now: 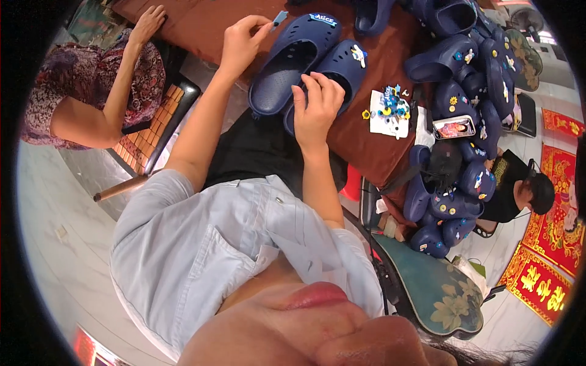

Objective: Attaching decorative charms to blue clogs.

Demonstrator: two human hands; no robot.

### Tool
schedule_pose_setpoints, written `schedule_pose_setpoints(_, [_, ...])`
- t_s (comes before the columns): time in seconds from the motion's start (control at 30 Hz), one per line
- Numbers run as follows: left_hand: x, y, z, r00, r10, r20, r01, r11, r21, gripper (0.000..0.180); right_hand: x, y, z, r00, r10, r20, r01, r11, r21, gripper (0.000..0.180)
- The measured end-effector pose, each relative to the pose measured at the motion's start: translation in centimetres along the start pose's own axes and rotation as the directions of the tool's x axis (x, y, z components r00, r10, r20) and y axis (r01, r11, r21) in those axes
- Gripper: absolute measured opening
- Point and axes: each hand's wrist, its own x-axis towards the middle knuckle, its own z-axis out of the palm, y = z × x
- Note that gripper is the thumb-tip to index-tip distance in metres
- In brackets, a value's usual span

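The two hands were apart. The left hand (245,43) pinched a small blue piece (280,18) between thumb and fingertips, beside the toe of a navy clog (293,58). The right hand (320,105) lay over the rear of a second clog (349,64), its fingers bent; whether they gripped it could not be told. Both clogs stood side by side at the edge of the brown-covered surface (375,58). To their right, small charms (395,108) lay on white paper (379,126), near a phone (453,127) and piled navy clogs (453,204). At far left, another person's hand (148,23) touched the surface.
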Motion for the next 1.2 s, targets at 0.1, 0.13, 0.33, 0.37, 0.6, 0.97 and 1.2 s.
schedule_pose_setpoints(0.1, [1.3, -1.4, 1.8, 0.998, -0.010, 0.054, 0.007, 0.998, 0.061, 0.017, -0.3, 0.1, 0.7, 0.998, 0.003, 0.057, -0.001, 0.999, -0.032, 0.030])
schedule_pose_setpoints(0.13, [1.4, -1.4, 2.3, 0.992, -0.077, 0.103, 0.074, 0.997, 0.031, 0.017, -0.5, 0.3, 0.8, 0.997, 0.013, 0.077, -0.010, 0.999, -0.043, 0.030])
schedule_pose_setpoints(0.33, [1.9, -1.8, 3.7, 0.978, 0.093, 0.186, -0.101, 0.994, 0.033, 0.017, -0.5, 0.9, 1.0, 0.995, 0.036, 0.095, -0.033, 0.999, -0.029, 0.029])
schedule_pose_setpoints(0.37, [1.9, -1.8, 3.8, 0.965, 0.122, 0.233, -0.135, 0.990, 0.041, 0.017, -0.6, 1.0, 1.0, 0.994, 0.042, 0.097, -0.039, 0.999, -0.031, 0.029])
schedule_pose_setpoints(0.6, [2.3, -2.6, 4.2, 0.941, 0.236, 0.245, -0.279, 0.946, 0.162, 0.016, -0.7, 1.2, 1.2, 0.991, 0.059, 0.121, -0.061, 0.998, 0.017, 0.027])
schedule_pose_setpoints(0.97, [3.1, -2.0, 3.1, 0.801, 0.322, 0.505, -0.531, 0.770, 0.353, 0.021, -0.5, 1.2, 1.1, 0.993, 0.058, 0.105, -0.061, 0.998, 0.023, 0.025])
schedule_pose_setpoints(1.2, [4.4, 1.0, 2.5, 0.659, 0.231, 0.715, -0.680, 0.589, 0.437, 0.032, -0.2, 1.2, 1.2, 0.994, 0.037, 0.102, -0.041, 0.999, 0.031, 0.026])
